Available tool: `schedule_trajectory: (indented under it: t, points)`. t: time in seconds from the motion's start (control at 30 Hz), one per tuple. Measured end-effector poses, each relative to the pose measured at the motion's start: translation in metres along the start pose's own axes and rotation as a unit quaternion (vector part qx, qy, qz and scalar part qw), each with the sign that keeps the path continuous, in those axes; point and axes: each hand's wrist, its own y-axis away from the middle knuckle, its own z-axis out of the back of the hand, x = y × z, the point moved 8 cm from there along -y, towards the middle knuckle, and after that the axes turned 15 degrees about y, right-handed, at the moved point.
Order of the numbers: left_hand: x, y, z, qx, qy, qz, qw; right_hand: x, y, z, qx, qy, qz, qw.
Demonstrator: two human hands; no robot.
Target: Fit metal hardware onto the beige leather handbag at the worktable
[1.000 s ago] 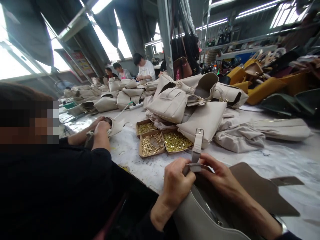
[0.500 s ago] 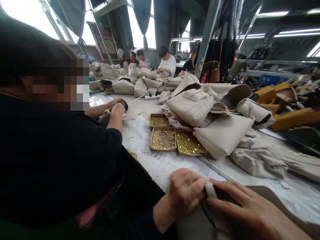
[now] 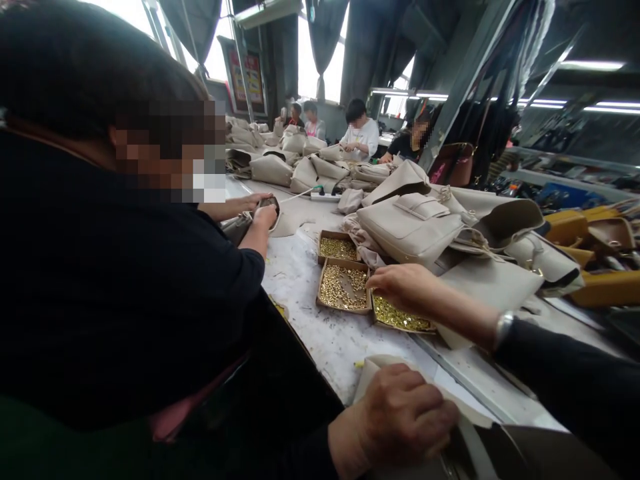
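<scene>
My left hand (image 3: pixel 400 417) is closed on the edge of a beige handbag (image 3: pixel 377 370) low in the view. The bag's pale strap (image 3: pixel 475 447) and dark inside show right of the knuckles; the fingertips are hidden. My right hand (image 3: pixel 407 287) reaches left above the trays, palm down, its fingers loosely stretched with nothing visible in them. Its fingertips are by the right rim of a cardboard tray (image 3: pixel 345 285) of small gold metal studs. Partly beneath this hand is another tray (image 3: pixel 403 319) of gold pieces. A third tray (image 3: pixel 337 247) of gold pieces stands behind.
A heap of beige handbags (image 3: pixel 410 223) covers the table (image 3: pixel 305 320) behind the trays. To the left, close by, a co-worker in dark clothes (image 3: pixel 130 287) handles a bag. A power strip (image 3: pixel 325 196) lies farther back. Mustard-yellow bags (image 3: pixel 607 287) are piled at the right.
My right hand has left the bag and moved up and left to the trays. My left hand has shifted slightly lower and right, still gripping the bag. The view has turned a little left.
</scene>
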Motion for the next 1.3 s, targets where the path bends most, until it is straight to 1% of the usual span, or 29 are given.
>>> schedule_trajectory:
  t: [0.1,0.2,0.3,0.43,0.5,0.57,0.7,0.77,0.93,1.03,1.1,1.17,1.23,1.3]
  points:
    - [0.003,0.005,-0.003,0.001,0.023,-0.005,1.0,0.011,-0.032,-0.049,0.045,0.079,0.038,0.995]
    - [0.007,0.011,-0.008,-0.008,0.032,-0.007,0.999,0.014,-0.047,-0.082,0.071,0.125,0.051,0.988]
    - [0.007,0.012,-0.009,-0.027,0.024,-0.029,0.999,0.011,-0.055,-0.101,0.086,0.146,0.05,0.984]
    - [0.007,0.009,-0.004,-0.058,0.006,-0.058,0.997,0.005,-0.059,-0.116,0.101,0.15,0.029,0.983]
    - [0.008,0.007,-0.003,-0.062,0.0,-0.068,0.996,0.002,-0.058,-0.121,0.106,0.144,0.017,0.984]
    - [0.01,0.007,-0.005,-0.047,-0.002,-0.067,0.997,0.0,-0.057,-0.124,0.104,0.132,0.007,0.986]
    - [0.016,0.009,-0.017,0.006,-0.013,-0.05,0.999,-0.003,-0.054,-0.125,0.088,0.105,-0.01,0.99]
    - [0.017,0.011,-0.021,0.019,-0.014,-0.046,0.999,-0.003,-0.054,-0.125,0.078,0.086,-0.017,0.993]
    - [0.015,0.014,-0.014,-0.036,0.009,-0.036,0.999,-0.009,-0.054,-0.122,0.029,-0.002,-0.048,0.998]
    - [0.015,0.018,-0.015,-0.024,0.011,-0.022,0.999,-0.023,-0.053,-0.115,-0.013,-0.086,-0.08,0.993]
    - [0.017,0.02,-0.016,-0.009,0.009,-0.001,1.0,-0.035,-0.05,-0.109,-0.038,-0.159,-0.104,0.981]
    - [0.018,0.021,-0.013,-0.004,0.018,0.021,1.0,-0.049,-0.044,-0.101,-0.055,-0.244,-0.125,0.96]
    - [0.018,0.018,-0.006,-0.016,0.043,0.037,0.998,-0.062,-0.032,-0.094,-0.066,-0.331,-0.141,0.931]
    - [0.017,0.014,0.005,-0.047,0.071,0.04,0.996,-0.072,-0.012,-0.09,-0.074,-0.406,-0.159,0.897]
